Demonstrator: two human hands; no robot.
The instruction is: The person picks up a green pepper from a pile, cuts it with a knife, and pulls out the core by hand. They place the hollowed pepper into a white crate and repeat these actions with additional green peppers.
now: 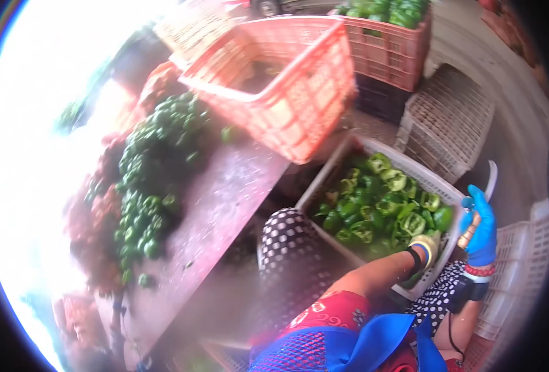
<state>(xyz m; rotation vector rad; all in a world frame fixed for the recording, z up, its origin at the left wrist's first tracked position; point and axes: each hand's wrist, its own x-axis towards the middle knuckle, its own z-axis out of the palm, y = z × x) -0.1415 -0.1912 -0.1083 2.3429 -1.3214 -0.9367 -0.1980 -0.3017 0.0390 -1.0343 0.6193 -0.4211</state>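
My left hand (424, 247), in a pale yellow-and-white glove, reaches into the near right corner of a white plastic crate (325, 175). The crate holds green bell peppers (373, 208), several of them cut open. That hand's fingers are down among the peppers and hidden, so any grip there does not show. Just outside the crate, to its right, my right hand (482, 232) wears a blue glove. It is closed around the light brown handle of a knife (492, 178), whose curved pale blade points up.
A table (231, 192) on the left bears a heap of whole green peppers (157, 161) and a tilted orange crate (305, 93). Behind stand a red crate (386, 59) of peppers and an overturned grey crate (451, 111). White crates (513, 266) stand at my right.
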